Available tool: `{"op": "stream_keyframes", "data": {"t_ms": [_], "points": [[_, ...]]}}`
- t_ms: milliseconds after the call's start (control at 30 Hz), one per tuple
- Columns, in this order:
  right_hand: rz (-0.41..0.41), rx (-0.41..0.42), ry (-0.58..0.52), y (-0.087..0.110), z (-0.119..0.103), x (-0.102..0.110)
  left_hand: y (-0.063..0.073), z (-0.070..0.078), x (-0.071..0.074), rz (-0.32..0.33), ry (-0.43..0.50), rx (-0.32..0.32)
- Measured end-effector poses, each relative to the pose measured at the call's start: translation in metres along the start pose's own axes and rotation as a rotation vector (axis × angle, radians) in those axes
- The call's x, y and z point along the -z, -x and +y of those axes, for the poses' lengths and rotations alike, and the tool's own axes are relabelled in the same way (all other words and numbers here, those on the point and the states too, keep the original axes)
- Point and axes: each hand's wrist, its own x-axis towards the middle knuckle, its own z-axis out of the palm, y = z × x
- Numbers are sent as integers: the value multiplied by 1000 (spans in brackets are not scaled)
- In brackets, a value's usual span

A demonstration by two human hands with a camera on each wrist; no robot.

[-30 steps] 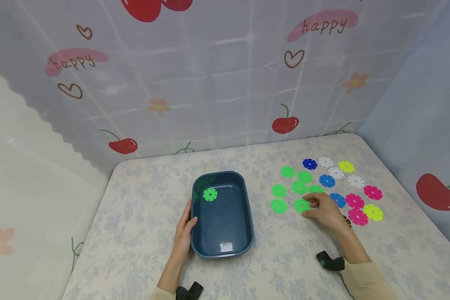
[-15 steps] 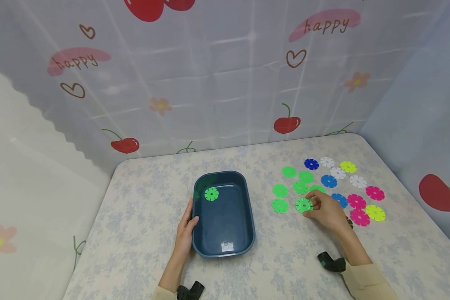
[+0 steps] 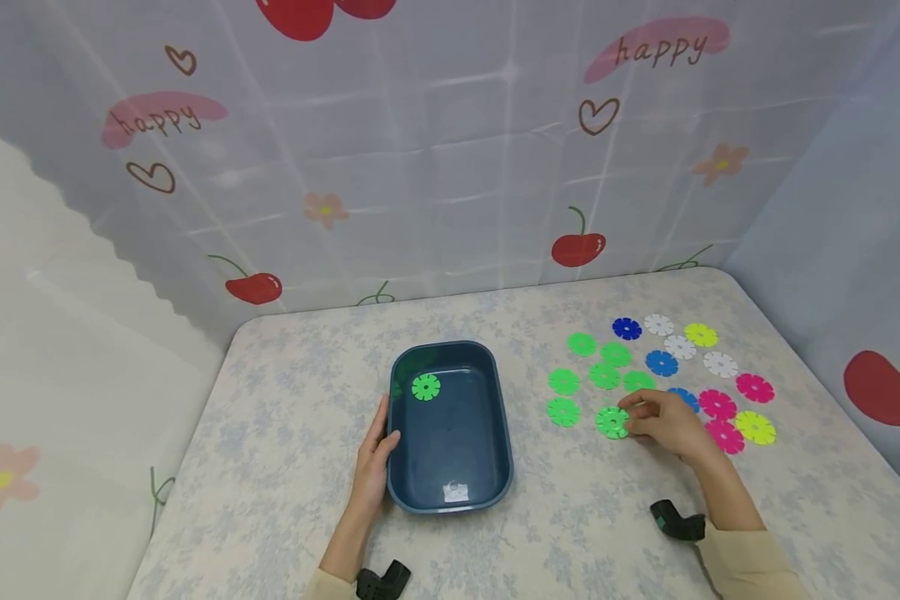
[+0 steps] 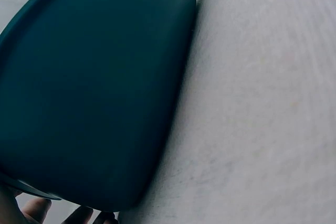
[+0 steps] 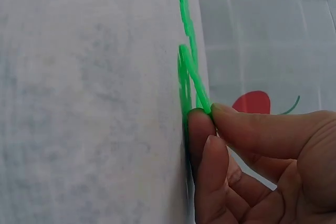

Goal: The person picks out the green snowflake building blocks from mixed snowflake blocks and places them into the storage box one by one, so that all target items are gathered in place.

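Note:
A dark blue plastic tub [image 3: 450,450] stands on the table with one green notched disc [image 3: 426,387] lying inside it. My left hand [image 3: 372,467] grips the tub's left side, thumb over the rim and fingers along the outer wall; the left wrist view shows the tub's outside [image 4: 100,93]. Between thumb and fingertips my right hand [image 3: 671,425] pinches a green snowflake disc [image 3: 612,422]. In the right wrist view this disc [image 5: 195,80] is tilted, its far edge close to the table. Several more green discs [image 3: 564,382] lie flat just beyond that hand.
Behind and right of the right hand lie discs in other colours: blue [image 3: 662,363], white [image 3: 720,364], yellow [image 3: 755,427] and pink [image 3: 717,404]. A patterned curtain [image 3: 450,167] hangs behind the table [image 3: 285,433]. Each wrist carries a black device [image 3: 677,522].
The right hand has lifted the green disc's edge and drawn it slightly toward the body, away from the other discs. The left hand keeps its hold on the tub.

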Motion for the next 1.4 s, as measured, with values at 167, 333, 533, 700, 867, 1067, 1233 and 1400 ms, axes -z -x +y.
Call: {"op": "stream_keyframes", "data": {"t_ms": [167, 333, 533, 700, 867, 1067, 1233, 1400], "points": [[3, -8, -16, 0, -4, 5, 0, 0, 0, -4, 3, -8], [36, 38, -94, -1, -22, 6, -1, 0, 1, -5, 5, -9], [38, 144, -172, -6, -63, -6, -1, 0, 2, 0, 0, -6], [-13, 228, -228, -15, -98, -27, -1, -1, 2, -3, 3, -7], [-82, 268, -232, -25, -125, -52, -1, -1, 1, -7, 10, -12], [-168, 301, -188, -40, -149, -85, -1, -1, 0, -10, 8, -19], [-244, 277, -172, -53, -160, -111, 0, -1, 0, -7, 9, -16], [-271, 260, -123, -62, -167, -132, 0, -1, 0, -6, 0, -9]]}}
